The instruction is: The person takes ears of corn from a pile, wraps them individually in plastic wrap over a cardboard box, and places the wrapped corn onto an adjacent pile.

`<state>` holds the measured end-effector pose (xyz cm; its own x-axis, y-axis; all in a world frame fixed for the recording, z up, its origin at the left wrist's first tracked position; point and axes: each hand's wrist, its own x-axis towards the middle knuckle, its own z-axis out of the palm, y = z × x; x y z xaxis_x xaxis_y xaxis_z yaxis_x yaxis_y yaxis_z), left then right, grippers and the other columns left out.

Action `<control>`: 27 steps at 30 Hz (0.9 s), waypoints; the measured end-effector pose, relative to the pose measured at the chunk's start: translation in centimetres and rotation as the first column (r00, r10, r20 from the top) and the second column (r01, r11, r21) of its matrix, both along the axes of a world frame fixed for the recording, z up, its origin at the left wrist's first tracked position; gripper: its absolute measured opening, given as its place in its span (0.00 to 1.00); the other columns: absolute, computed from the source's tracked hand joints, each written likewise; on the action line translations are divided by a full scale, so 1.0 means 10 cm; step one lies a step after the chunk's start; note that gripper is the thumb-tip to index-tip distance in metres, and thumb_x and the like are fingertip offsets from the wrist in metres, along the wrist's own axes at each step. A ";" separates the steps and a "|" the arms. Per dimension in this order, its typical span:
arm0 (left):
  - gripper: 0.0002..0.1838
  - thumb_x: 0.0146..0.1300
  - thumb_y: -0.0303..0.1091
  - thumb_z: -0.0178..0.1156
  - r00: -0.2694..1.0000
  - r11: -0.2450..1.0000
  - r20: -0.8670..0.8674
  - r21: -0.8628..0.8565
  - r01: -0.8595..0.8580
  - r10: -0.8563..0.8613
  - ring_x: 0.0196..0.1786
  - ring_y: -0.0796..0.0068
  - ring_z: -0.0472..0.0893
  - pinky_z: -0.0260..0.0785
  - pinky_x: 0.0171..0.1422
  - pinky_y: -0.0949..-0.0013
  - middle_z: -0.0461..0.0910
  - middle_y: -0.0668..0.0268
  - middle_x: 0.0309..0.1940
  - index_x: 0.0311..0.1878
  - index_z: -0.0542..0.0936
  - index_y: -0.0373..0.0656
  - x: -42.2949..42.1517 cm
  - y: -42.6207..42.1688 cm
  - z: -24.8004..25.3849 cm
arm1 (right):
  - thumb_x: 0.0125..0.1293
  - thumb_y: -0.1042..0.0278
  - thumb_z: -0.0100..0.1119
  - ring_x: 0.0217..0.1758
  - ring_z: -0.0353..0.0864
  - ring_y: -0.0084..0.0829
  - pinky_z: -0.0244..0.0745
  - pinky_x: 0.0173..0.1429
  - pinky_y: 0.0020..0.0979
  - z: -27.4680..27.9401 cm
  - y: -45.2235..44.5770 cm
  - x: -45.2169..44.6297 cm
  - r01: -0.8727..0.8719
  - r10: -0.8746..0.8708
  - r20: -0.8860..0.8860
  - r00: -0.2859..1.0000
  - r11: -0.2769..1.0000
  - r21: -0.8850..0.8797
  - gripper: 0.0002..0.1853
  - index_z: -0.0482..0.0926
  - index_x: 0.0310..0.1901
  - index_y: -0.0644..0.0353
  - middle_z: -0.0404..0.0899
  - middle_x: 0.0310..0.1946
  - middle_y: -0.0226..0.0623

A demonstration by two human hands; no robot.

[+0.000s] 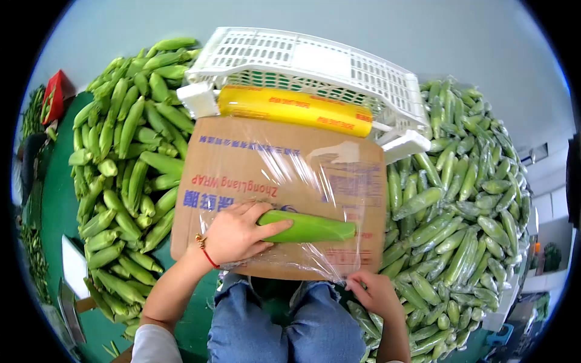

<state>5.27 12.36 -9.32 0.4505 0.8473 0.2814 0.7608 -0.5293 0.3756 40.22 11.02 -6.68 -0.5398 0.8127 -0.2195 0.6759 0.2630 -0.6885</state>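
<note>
A green ear of corn in its husk (316,228) lies sideways on clear cling film (330,199), which is spread over a printed cardboard sheet (200,157). My left hand (239,233), with a red cord bracelet at the wrist, is closed around the corn's left end, thumb across the husk. At the near right corner of the cardboard, my right hand (376,293) pinches the film's front edge. The film runs back to a yellow-printed roll (296,110) at the cardboard's far side.
A white plastic crate (260,51) stands behind the roll, between white roll supports. Unwrapped corn (130,133) is heaped on the left, film-wrapped corn (460,236) on the right. A red container (54,97) sits far left, above the green floor (54,199).
</note>
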 end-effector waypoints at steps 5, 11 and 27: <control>0.34 0.50 0.44 0.70 0.994 0.993 0.098 -0.112 -0.041 0.053 0.59 0.49 0.75 0.68 0.63 0.55 0.71 0.52 0.59 0.64 0.74 0.54 0.04 0.10 -0.10 | 0.66 0.66 0.59 0.56 0.78 0.35 0.69 0.63 0.36 -0.19 0.50 -0.59 0.189 -0.163 -0.570 0.805 0.982 -0.015 0.15 0.76 0.51 0.62 0.80 0.50 0.39; 0.32 0.53 0.43 0.72 0.858 0.858 0.030 0.010 -0.513 0.513 0.57 0.47 0.77 0.74 0.57 0.56 0.73 0.45 0.59 0.60 0.75 0.40 0.04 -0.85 -0.58 | 0.62 0.50 0.60 0.44 0.76 0.40 0.68 0.47 0.39 -0.78 0.97 -1.16 -0.018 0.018 0.007 1.000 0.730 0.683 0.20 0.78 0.46 0.57 0.78 0.42 0.35; 0.27 0.63 0.43 0.59 0.990 0.977 -0.120 -0.191 -0.097 0.075 0.46 0.50 0.81 0.74 0.54 0.54 0.79 0.46 0.49 0.58 0.72 0.33 0.39 -0.19 -0.01 | 0.71 0.55 0.49 0.26 0.79 0.46 0.76 0.31 0.42 -0.46 0.78 -1.20 -0.173 0.128 0.155 0.980 0.930 0.325 0.15 0.77 0.33 0.56 0.78 0.24 0.42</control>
